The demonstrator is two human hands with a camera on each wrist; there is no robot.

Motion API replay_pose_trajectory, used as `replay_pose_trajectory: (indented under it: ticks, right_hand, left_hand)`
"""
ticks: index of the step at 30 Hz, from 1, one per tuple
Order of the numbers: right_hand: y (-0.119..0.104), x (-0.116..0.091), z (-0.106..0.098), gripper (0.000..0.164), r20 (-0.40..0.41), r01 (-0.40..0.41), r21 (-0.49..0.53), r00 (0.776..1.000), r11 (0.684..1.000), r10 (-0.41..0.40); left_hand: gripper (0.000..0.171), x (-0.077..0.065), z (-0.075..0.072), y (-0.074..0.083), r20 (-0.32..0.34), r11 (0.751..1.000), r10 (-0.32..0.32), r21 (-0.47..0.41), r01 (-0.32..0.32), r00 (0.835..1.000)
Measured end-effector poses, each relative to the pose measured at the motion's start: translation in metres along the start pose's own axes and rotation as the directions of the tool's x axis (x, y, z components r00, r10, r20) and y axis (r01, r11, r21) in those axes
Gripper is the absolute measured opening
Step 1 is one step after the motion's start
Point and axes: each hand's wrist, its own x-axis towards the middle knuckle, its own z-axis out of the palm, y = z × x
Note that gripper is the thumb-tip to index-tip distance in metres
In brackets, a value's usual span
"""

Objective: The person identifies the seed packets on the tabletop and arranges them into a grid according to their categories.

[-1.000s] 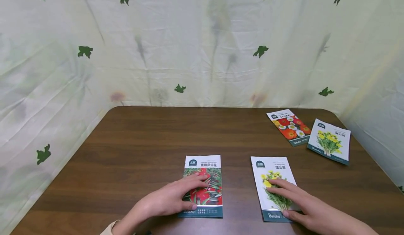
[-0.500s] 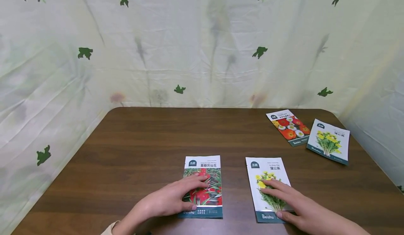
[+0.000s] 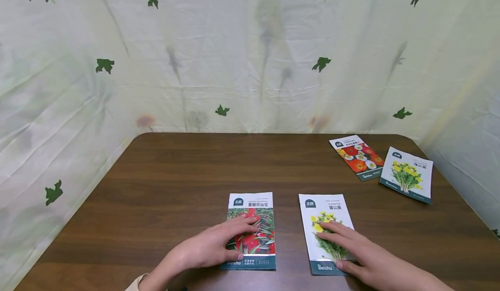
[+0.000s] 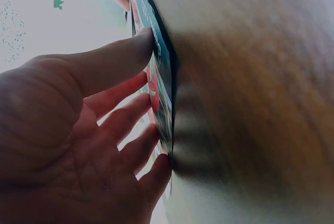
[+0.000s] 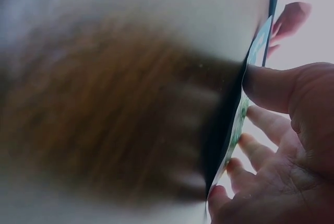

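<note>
Flat on the table lies a seed packet with red flowers (image 3: 265,239), and my left hand (image 3: 212,244) rests on it with fingers spread. To its right is a dandelion seed packet (image 3: 326,204) with yellow flowers, its top leaning slightly left. My right hand (image 3: 367,256) lies over that packet's lower right part, fingers extended across the picture. In the left wrist view the thumb (image 4: 112,59) and fingertips touch the packet's face. The right wrist view has the thumb (image 5: 271,85) and fingertips touching the face of the dandelion packet (image 5: 240,122). Each hand covers part of its packet.
At the far right corner of the brown wooden table (image 3: 195,165) lie a packet with red and white flowers (image 3: 359,157) and another dandelion packet (image 3: 408,176), close beside each other. A pale curtain (image 3: 234,56) with green leaf prints hangs behind the table.
My right hand has slid the dandelion packet left, nearer to the red-flower packet. My left hand and its packet stay in place.
</note>
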Motion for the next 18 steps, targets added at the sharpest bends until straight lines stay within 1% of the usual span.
replay_pose_trajectory:
  ticks: [5, 13, 18]
  right_hand:
    - [-0.004, 0.003, 0.002, 0.054, -0.03, 0.022, -0.038, 0.999, 0.999, -0.024]
    - [-0.009, 0.011, 0.004, 0.054, -0.011, 0.0, -0.035, 1.0, 0.999, -0.001]
    - [-0.01, 0.014, 0.005, 0.053, -0.017, 0.018, -0.034, 1.0, 0.999, -0.018]
  left_hand:
    - [0.055, 0.0, 0.0, 0.0, -0.003, 1.0, 0.007, -0.001, -0.007, 1.0]
    - [0.055, 0.001, -0.001, -0.001, 0.011, 1.0, -0.017, -0.006, 0.017, 1.0]
    - [0.056, 0.002, -0.002, -0.001, 0.02, 0.999, -0.027, -0.016, 0.028, 0.999]
